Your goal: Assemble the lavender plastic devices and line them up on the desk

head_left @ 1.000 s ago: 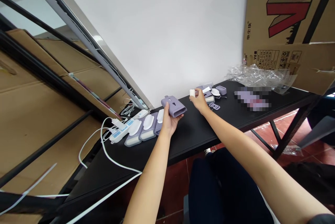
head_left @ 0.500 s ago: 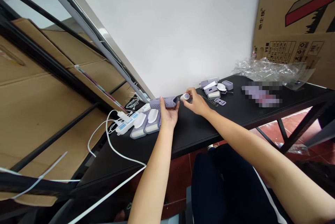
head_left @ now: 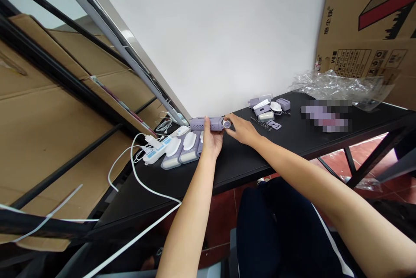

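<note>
My left hand [head_left: 212, 140] is wrapped round a purple perforated plastic housing [head_left: 199, 124], held level above the black table. At the housing's right end, my right hand [head_left: 239, 129] pinches a small white roller with a purple end cap [head_left: 226, 124]. The roller meets the housing's open end; whether part of it sits inside, I cannot tell. Beneath my left hand lie several purple units with white oval tops [head_left: 189, 141]. Right of my right hand is a pile of loose parts: a white roller [head_left: 266, 116], purple pieces [head_left: 284, 104], springs [head_left: 264, 124] and a flat purple plate [head_left: 274, 125].
A white power strip [head_left: 156, 151] with plugs and a long white cable [head_left: 152, 191] occupies the left of the table [head_left: 237, 163]. Crumpled clear plastic [head_left: 334, 85] and a blurred purple item [head_left: 325, 116] lie right. A large carton [head_left: 344, 39] stands behind; black frame bars are at left.
The white roller in my right hand has moved left, from just apart to against the housing's open end. My left hand still holds the housing.
</note>
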Tool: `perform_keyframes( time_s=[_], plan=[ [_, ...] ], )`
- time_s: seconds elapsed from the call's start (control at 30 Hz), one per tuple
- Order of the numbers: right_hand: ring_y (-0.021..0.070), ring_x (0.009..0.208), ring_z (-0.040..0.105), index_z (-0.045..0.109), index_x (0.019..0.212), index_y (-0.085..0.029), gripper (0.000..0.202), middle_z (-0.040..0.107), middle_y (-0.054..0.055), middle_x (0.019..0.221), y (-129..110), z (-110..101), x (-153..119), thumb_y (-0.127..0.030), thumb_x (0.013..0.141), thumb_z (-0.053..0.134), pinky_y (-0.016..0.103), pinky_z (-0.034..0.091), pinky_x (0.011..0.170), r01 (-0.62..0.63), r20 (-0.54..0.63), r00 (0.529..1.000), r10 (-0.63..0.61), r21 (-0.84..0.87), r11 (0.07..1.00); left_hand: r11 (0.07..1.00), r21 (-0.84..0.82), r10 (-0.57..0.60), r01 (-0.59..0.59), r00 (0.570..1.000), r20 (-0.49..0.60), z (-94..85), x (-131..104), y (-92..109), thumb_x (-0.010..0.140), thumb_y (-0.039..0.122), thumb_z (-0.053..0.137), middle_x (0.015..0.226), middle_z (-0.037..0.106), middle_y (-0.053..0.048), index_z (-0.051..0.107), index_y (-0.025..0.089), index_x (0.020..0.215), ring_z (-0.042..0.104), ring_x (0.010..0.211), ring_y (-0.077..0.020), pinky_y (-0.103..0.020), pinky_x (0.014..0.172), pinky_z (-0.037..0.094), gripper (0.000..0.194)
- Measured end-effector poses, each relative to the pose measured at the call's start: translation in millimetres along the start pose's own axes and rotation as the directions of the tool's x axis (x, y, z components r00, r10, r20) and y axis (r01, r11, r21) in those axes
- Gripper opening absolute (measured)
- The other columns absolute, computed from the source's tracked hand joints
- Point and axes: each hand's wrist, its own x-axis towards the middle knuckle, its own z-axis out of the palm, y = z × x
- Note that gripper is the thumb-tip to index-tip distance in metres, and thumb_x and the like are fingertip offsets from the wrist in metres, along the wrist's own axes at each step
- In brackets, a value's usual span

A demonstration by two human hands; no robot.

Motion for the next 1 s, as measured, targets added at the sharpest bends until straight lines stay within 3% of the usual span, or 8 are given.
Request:
perform_keyframes(
  time_s=[0.17, 0.33, 0.67, 1.0],
  plan=[
    [0.0220, 0.123, 0.061, 0.055, 0.138, -0.024, 0.038, 0.064, 0.007, 0.140, 2, 0, 1, -0.026, 0.100, 0.051, 0.031, 0.052, 0.091, 0.023, 0.010, 1.000, -0.023, -0.040, 0.999, 1.000, -0.025, -0.009, 0.009, 1.000, 0.002, 0.2, 0, -1, 0.091, 0.048, 0.070, 0.109, 0.075, -0.006, 0.068, 0.019, 0.110, 0.071, 0.102, -0.0175, -0.028, 0.087, 0.057, 0.035],
    [0.0220, 0.127, 0.061, 0.053, 0.145, -0.026, 0.044, 0.061, 0.005, 0.147, 0, -1, 1, -0.029, 0.101, 0.050, 0.033, 0.051, 0.099, -0.025, 0.035, 0.999, 0.026, -0.043, 0.999, 0.999, -0.040, -0.007, 0.006, 1.000, -0.007, 1.3, -1, 0, 0.088, 0.048, 0.073, 0.106, 0.075, -0.005, 0.069, 0.019, 0.107, 0.071, 0.098, -0.0167, -0.027, 0.082, 0.056, 0.035],
    [0.0275, 0.108, 0.072, 0.045, 0.149, -0.027, 0.048, 0.074, 0.008, 0.127, -13, -7, 1, -0.034, 0.102, 0.049, 0.034, 0.052, 0.085, -0.147, 0.134, 0.975, 0.180, -0.224, 0.963, 0.999, -0.035, 0.037, -0.038, 0.999, -0.027, 0.9, 0, -4, 0.080, 0.046, 0.082, 0.103, 0.074, -0.004, 0.069, 0.019, 0.105, 0.070, 0.094, -0.0163, -0.028, 0.082, 0.054, 0.039],
    [0.0286, 0.110, 0.071, 0.039, 0.153, -0.025, 0.051, 0.073, 0.009, 0.127, -11, -6, -1, -0.035, 0.103, 0.045, 0.036, 0.052, 0.085, -0.111, 0.184, 0.969, 0.162, -0.261, 0.959, 0.999, -0.007, 0.040, -0.040, 0.999, -0.024, -3.1, 2, -7, 0.077, 0.047, 0.085, 0.101, 0.074, -0.004, 0.067, 0.020, 0.104, 0.070, 0.094, -0.0160, -0.028, 0.084, 0.054, 0.043]
  ],
)
